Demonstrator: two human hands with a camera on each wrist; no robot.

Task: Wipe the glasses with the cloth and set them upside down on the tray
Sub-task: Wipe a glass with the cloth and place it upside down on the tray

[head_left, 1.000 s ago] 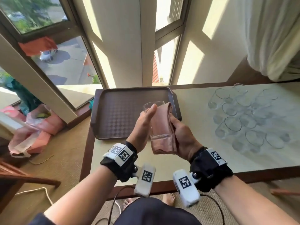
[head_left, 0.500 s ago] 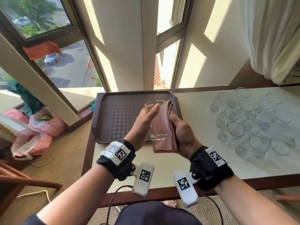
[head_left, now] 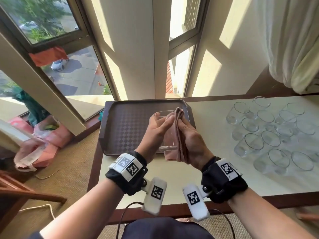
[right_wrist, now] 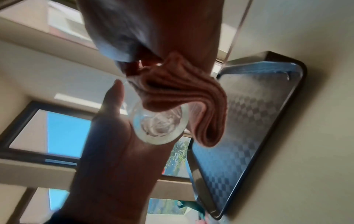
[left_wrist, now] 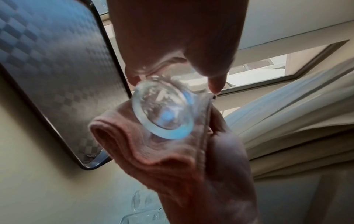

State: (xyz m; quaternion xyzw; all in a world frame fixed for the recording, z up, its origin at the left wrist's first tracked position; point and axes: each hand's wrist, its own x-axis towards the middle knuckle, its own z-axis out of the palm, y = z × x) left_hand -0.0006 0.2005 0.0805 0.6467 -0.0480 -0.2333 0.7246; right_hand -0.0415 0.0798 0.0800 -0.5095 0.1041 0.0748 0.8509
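The clear drinking glass (head_left: 165, 130) is held upright in the air above the near right corner of the brown checkered tray (head_left: 131, 128), its mouth up and its thick base toward the wrists. The left hand (head_left: 156, 130) grips it from the left, thumb laid along the wall. The right hand (head_left: 189, 140) presses a folded pink cloth (head_left: 178, 135) flat against the glass's right side, fingers curled round the fabric. Nothing stands on the tray, which lies on the pale worktop (head_left: 212, 152). A cluster of other glasses (head_left: 269, 133) stands mouth up on the worktop, well right of the tray. A light curtain (head_left: 293, 40) hangs at the far right.
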